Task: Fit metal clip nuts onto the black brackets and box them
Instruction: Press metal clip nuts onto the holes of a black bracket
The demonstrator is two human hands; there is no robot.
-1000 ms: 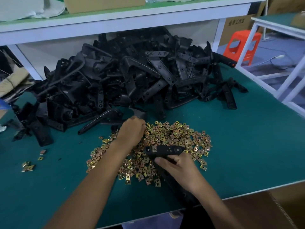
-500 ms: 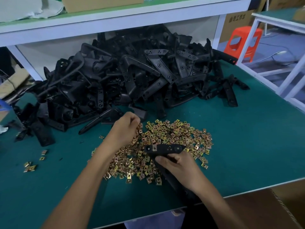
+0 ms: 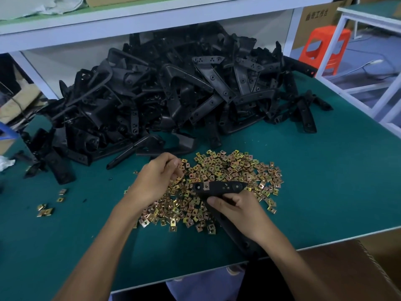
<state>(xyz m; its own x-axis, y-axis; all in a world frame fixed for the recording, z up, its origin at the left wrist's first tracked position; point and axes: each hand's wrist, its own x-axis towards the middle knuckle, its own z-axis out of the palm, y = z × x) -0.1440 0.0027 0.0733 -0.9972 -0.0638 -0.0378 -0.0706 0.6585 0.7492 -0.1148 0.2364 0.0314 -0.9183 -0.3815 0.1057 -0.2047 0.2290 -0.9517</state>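
Note:
A heap of brass-coloured clip nuts (image 3: 230, 170) lies on the green table (image 3: 325, 181). My right hand (image 3: 236, 211) grips a black bracket (image 3: 219, 187) over the heap; one clip nut sits on the bracket near its left end. My left hand (image 3: 156, 177) hovers at the heap's left edge with fingers curled, pinching clip nuts at its fingertips. A big pile of black brackets (image 3: 173, 90) fills the back of the table.
A few stray clip nuts (image 3: 46, 210) lie at the left. A brown cardboard box (image 3: 347, 274) stands below the table's front right edge. A white shelf (image 3: 152, 16) runs overhead. An orange stool (image 3: 323, 48) stands at the far right.
My left hand has lifted out of the heap toward the left with its fingers curled. My right hand keeps the bracket in the same spot.

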